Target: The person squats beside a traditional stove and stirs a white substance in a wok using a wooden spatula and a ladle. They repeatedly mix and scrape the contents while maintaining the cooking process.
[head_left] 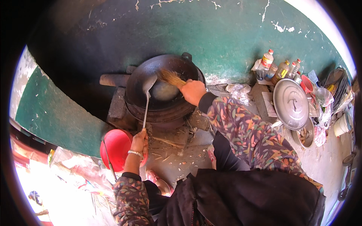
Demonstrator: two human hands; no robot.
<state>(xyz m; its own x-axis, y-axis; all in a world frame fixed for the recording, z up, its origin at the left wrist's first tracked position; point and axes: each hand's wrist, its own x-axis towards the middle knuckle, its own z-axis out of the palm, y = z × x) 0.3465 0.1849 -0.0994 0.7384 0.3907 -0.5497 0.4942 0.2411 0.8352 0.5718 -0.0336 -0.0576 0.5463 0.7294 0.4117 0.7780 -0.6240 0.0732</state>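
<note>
A large black wok [137, 92] sits on a stove, with a little cloudy liquid [166, 91] in its bottom. My right hand [193, 92] is closed round the bound end of a straw brush [172, 78], whose bristles reach into the wok above the liquid. In my left hand [140, 141] is the long handle of a metal ladle [149, 83]; its head lies inside the wok, left of the brush. The tips of the bristles are near the ladle's head. Just below my left hand stands a red plastic basin [117, 150], partly hidden by my wrist.
At right are several bottles [266, 64], a round metal lid [291, 103], a metal bowl [303, 135] and plastic bags [324, 100]. A log [113, 80] juts out left of the wok. Behind rises a green wall [222, 41]. Wood scraps litter the floor below the stove.
</note>
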